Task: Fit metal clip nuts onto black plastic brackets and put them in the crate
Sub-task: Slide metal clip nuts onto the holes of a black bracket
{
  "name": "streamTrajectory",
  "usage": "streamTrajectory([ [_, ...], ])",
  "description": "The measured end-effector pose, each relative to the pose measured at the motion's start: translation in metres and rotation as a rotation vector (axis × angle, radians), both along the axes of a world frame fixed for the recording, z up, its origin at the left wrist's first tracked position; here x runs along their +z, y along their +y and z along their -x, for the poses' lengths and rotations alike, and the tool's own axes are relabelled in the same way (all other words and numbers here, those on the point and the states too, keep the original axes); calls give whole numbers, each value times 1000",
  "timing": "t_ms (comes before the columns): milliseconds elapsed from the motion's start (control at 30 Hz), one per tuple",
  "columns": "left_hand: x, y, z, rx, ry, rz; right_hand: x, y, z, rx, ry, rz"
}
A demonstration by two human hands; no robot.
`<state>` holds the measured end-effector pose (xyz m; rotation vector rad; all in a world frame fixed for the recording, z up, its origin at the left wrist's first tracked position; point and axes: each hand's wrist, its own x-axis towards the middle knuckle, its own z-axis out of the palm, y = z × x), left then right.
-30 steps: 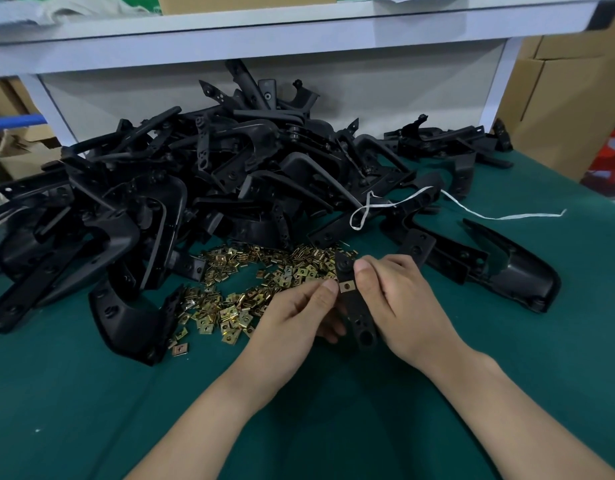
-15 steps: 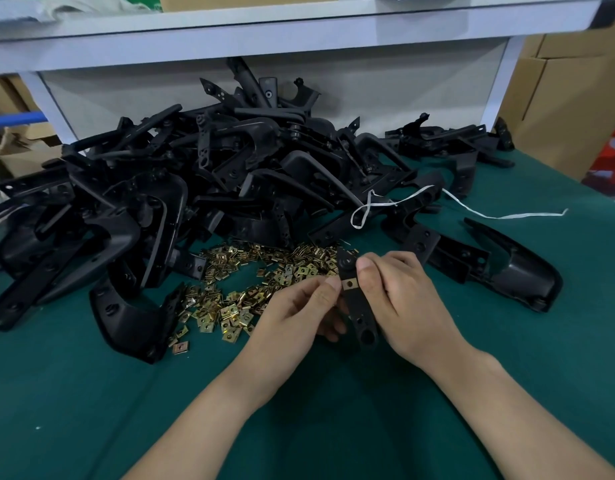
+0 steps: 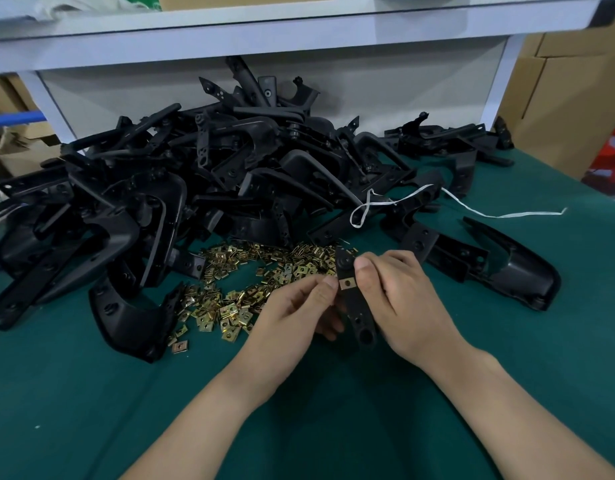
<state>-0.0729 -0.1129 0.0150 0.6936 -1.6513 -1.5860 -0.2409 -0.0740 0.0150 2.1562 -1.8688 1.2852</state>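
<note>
Misalignment is threatening: the left hand (image 3: 299,308) is pinching a small brass-coloured metal clip nut (image 3: 347,283) onto the narrow black plastic bracket (image 3: 360,318) the right hand (image 3: 401,306) is gripping. Crooked pressure could be skewing it.

Both hands (image 3: 351,299) pinch clip nut (image 3: 347,283) onto bracket (image 3: 356,306).

A brass clip nut (image 3: 347,283) sits mid-way on the slim, nearly upright black bracket (image 3: 355,299).

txt: none legible | labels: none | nos: none
</note>
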Motion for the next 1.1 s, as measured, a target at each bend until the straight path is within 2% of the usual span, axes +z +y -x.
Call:
streamTrajectory([
  [333,-2,1,0,21,-14,4,-3,-1,1,4,-7,10],
  [433,2,1,2,109,36,-92,-3,-1,2,-9,-17,15],
  [500,3,-1,-1,214,10,-27,-4,-1,2,-19,-28,12],
  [600,1,-9,-14,419,-226,345,-3,1,4,-17,-65,-5],
  [700,-3,-19,-28,535,-718,765,-2,2,3,-16,-107,-3],
  [767,-7,-22,-31,506,-1000,800,-2,3,2,-16,-137,-4],
  [800,-8,-23,-31,478,-1083,781,-2,3,2,-16,-150,-7],
  [867,-10,-23,-31,445,-1119,765,-1,3,2,-20,-164,-14],
  [1100,-10,-23,-26,486,-1026,859,-1,1,0,-46,-319,-52],
])
